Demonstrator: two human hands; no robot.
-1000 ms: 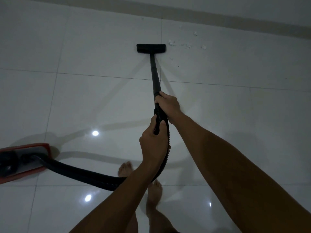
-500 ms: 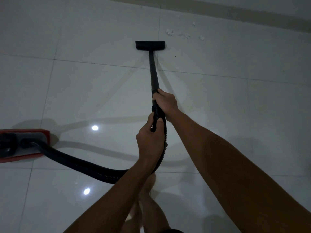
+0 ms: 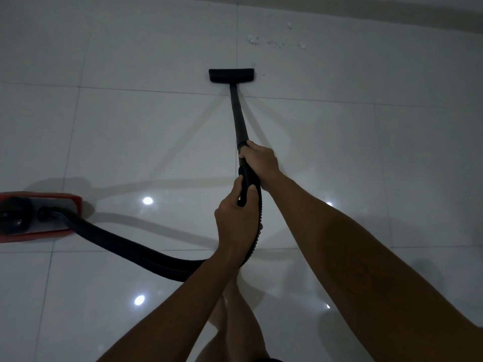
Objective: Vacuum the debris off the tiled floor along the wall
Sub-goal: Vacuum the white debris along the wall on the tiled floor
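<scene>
Head view looks down on a glossy tiled floor (image 3: 156, 131) in dim light. Both hands grip a black vacuum. The right hand (image 3: 260, 162) is farther out, its fingers curled round the near end of the wand (image 3: 239, 118), where the wand meets the hose (image 3: 136, 246). The left hand (image 3: 236, 216) sits just nearer, fingers and thumb wrapped round the ribbed hose. From there the hose loops down behind the left wrist and runs left across the floor to the red vacuum body (image 3: 39, 218) at the left edge.

The wand slants away to the nozzle (image 3: 231, 75), which lies flat on the floor just beyond a grout line. Debris (image 3: 277, 43), small white bits, is scattered on the far tile, beyond the nozzle and to its right, apart from it and near the base of the wall (image 3: 366, 11) that runs along the top. A few bright ceiling-light spots reflect off the tiles. Bare legs (image 3: 235, 322) show at the near edge between the forearms.
</scene>
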